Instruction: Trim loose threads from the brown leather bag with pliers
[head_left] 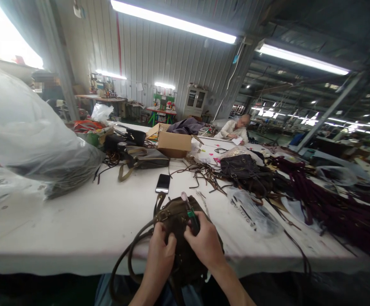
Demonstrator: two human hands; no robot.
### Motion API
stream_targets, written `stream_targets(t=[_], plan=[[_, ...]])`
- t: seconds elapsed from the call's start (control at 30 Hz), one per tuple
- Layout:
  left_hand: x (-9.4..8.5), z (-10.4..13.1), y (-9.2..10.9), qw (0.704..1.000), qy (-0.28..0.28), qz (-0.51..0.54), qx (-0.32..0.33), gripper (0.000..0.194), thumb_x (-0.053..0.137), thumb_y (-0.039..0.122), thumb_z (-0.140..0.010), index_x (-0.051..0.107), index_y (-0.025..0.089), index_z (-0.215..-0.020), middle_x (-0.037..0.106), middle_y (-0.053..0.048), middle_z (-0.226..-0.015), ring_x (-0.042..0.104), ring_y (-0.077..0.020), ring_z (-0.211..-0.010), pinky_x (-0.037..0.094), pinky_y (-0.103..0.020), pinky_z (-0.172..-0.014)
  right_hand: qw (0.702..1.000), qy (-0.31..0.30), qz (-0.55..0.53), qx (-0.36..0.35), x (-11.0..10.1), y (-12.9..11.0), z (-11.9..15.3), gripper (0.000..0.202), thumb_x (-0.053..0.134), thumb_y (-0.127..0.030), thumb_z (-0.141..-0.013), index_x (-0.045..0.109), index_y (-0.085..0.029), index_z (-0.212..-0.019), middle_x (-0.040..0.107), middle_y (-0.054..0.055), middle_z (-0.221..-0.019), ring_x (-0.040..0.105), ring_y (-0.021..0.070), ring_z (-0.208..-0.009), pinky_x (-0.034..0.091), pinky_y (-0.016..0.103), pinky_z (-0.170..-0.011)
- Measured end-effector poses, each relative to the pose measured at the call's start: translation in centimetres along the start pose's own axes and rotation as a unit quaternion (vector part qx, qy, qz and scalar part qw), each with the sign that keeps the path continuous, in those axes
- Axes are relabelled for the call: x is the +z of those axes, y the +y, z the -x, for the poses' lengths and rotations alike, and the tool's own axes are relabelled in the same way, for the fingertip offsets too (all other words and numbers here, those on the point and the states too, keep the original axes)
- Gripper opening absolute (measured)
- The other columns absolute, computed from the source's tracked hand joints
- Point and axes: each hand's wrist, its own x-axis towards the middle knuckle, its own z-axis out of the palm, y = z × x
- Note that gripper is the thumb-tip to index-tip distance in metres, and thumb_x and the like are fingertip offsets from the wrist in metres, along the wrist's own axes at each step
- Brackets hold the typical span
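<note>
A dark olive bag [175,214] with long straps lies at the near edge of the white table [86,221], partly hanging over it. My left hand [160,248] grips the bag's front. My right hand [204,240] rests on the bag beside it and holds a green-handled tool [191,212] with a pale tip pointing up and away. The bag's straps [130,255] loop down off the table edge toward my lap.
A black phone [163,183] lies just beyond the bag. A big clear plastic sack [28,131] fills the left. A cardboard box [174,144], dark bags [245,170], loose straps and maroon cords [325,199] crowd the right. One person [235,127] sits far off.
</note>
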Motion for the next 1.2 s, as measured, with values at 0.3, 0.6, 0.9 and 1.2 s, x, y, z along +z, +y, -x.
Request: stream_targets(t=[0.3, 0.6, 0.9, 1.2], plan=[[0.3, 0.1, -0.6, 0.999, 0.02, 0.028, -0.025, 0.061, 0.064, 0.064, -0.096, 0.061, 0.021, -0.138, 0.069, -0.016, -0.146, 0.061, -0.0369, -0.141, 0.047, -0.053, -0.123, 0.943, -0.088, -0.291, 0.136, -3.0, 1.0, -0.5, 0.042, 0.075, -0.056, -0.09, 0.063, -0.022, -0.111, 0.074, 0.004, -0.093, 0.07, 0.0208, -0.075, 0.059, 0.033, -0.065], [0.1, 0.4, -2.3, 0.996, 0.005, 0.06, -0.064, 0.071, 0.064, 0.071, -0.097, 0.059, 0.021, -0.147, 0.064, -0.016, -0.155, 0.057, -0.0366, -0.146, 0.046, -0.048, -0.125, 0.853, -0.299, -0.346, 0.251, -9.2, 0.7, 6.2, 0.069, 0.074, -0.075, -0.09, 0.076, -0.015, -0.124, 0.081, 0.012, -0.109, 0.065, 0.0128, -0.081, 0.046, 0.023, -0.066], [-0.6, 1.8, -1.1, 0.996, 0.017, 0.071, -0.052, 0.065, 0.072, 0.063, -0.095, 0.066, 0.021, -0.144, 0.075, -0.013, -0.138, 0.067, -0.0379, -0.133, 0.06, -0.046, -0.11, 0.779, -0.381, -0.36, 0.345, -8.2, 1.7, 7.2, 0.072, 0.083, -0.075, -0.081, 0.072, -0.016, -0.121, 0.082, 0.017, -0.111, 0.065, 0.0093, -0.07, 0.034, 0.012, -0.046], [-1.4, 2.3, -2.2, 0.994, -0.04, 0.078, -0.058, 0.065, 0.069, 0.064, -0.098, 0.063, 0.022, -0.148, 0.069, -0.013, -0.15, 0.061, -0.0371, -0.143, 0.054, -0.048, -0.12, 0.743, -0.371, -0.432, 0.351, -6.2, 4.0, 7.9, 0.069, 0.089, -0.071, -0.075, 0.072, -0.014, -0.111, 0.082, 0.015, -0.098, 0.072, 0.013, -0.071, 0.048, 0.017, -0.058]])
